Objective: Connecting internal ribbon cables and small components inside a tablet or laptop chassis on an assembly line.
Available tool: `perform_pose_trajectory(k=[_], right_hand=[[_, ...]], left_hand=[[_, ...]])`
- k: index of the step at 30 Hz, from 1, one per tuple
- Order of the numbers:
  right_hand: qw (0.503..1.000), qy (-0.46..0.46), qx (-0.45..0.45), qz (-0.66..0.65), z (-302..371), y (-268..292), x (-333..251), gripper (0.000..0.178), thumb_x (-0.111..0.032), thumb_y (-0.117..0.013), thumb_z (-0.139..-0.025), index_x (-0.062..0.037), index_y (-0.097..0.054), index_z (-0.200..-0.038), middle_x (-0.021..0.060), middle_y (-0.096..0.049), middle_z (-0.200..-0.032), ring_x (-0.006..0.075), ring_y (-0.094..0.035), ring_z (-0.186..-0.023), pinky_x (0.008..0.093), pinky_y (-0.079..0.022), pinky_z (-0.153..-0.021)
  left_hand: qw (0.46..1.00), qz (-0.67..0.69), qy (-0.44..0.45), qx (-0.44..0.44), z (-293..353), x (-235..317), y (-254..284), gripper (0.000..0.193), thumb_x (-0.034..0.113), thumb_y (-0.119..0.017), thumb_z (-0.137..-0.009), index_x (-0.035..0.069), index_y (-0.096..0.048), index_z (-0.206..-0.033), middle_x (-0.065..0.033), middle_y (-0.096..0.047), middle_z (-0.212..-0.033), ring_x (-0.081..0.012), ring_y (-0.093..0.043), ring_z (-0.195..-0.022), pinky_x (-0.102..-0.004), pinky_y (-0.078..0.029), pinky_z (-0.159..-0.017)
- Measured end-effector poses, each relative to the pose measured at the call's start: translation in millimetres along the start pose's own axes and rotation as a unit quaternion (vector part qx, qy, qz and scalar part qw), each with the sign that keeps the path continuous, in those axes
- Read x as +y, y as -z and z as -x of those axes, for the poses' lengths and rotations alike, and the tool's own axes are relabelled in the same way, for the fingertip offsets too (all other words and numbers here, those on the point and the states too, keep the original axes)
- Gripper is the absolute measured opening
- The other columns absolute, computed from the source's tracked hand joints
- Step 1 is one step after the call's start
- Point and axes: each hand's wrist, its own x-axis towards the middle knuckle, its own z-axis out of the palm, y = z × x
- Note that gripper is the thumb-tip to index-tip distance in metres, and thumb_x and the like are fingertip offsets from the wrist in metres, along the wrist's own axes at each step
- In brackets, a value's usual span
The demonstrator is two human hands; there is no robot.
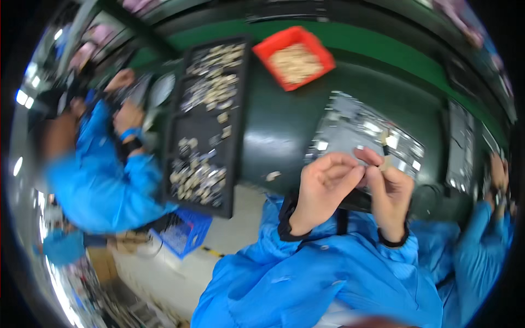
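Observation:
My left hand (pixel 328 183) and my right hand (pixel 391 198) meet close together over the near edge of a shiny silver-grey metal plate (pixel 350 117). Thumb and fingertips of both are pinched together. What lies between the left fingertips is too small to make out. From the right fingertips a small slim beige-and-black piece (pixel 385 143) sticks up, blurred, its lower end hidden by the fingers. I cannot tell its kind.
A red bin (pixel 266 52) of small beige pieces stands at the back. Left of it, a long black tray (pixel 239 136) holds many small beige and silver parts. Co-workers in blue sleeves (pixel 104 188) sit on both sides. A blue crate (pixel 198 228) stands below the bench.

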Motion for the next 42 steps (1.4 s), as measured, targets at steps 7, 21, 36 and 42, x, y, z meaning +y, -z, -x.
perform_pose_trajectory(k=[7,21,36,42], right_hand=[[0.983,0.083,0.087,0.141,-49.6,121.6,-17.5,0.033,-0.003,-0.062,-0.106,0.0047,-0.066,-0.139,0.0156,-0.080,-0.109,0.0151,-0.074,-0.102,0.0271,-0.056,-0.092],[0.988,0.088,-0.025,0.125,-54.1,126.1,-21.2,0.028,-0.004,-0.060,-0.108,0.0081,-0.069,-0.132,0.0175,-0.079,-0.109,0.0210,-0.075,-0.101,0.0328,-0.059,-0.094],[0.989,-0.012,0.010,0.145,-73.9,128.1,-19.5,0.027,-0.013,-0.061,-0.110,0.0037,-0.071,-0.128,0.0139,-0.079,-0.108,0.0080,-0.066,-0.068,0.0206,-0.042,-0.052],[0.991,-0.039,0.013,0.123,-75.9,126.1,-16.7,0.028,-0.009,-0.058,-0.110,0.0077,-0.067,-0.131,0.0130,-0.078,-0.110,0.0110,-0.072,-0.079,0.0217,-0.053,-0.059]], left_hand=[[0.952,-0.183,-0.245,0.006,-92.5,-65.1,-92.5,0.016,-0.006,-0.077,-0.094,-0.004,-0.074,-0.110,-0.0133,-0.078,-0.111,-0.0159,-0.075,-0.099,-0.0292,-0.060,-0.089],[0.912,-0.246,-0.326,0.027,-109.6,-40.1,-84.3,0.022,-0.002,-0.082,-0.088,-0.003,-0.081,-0.110,-0.0169,-0.080,-0.109,-0.0246,-0.078,-0.097,-0.0338,-0.061,-0.086],[0.717,-0.514,-0.415,0.223,-185.2,45.0,-33.6,0.019,0.008,-0.077,-0.090,-0.001,-0.076,-0.106,-0.0166,-0.078,-0.104,-0.0300,-0.076,-0.089,-0.0373,-0.058,-0.076],[0.692,-0.518,-0.498,0.065,-147.3,12.6,-52.9,0.019,0.008,-0.084,-0.083,0.008,-0.081,-0.102,-0.0079,-0.078,-0.111,-0.0250,-0.073,-0.093,-0.0364,-0.053,-0.077]])
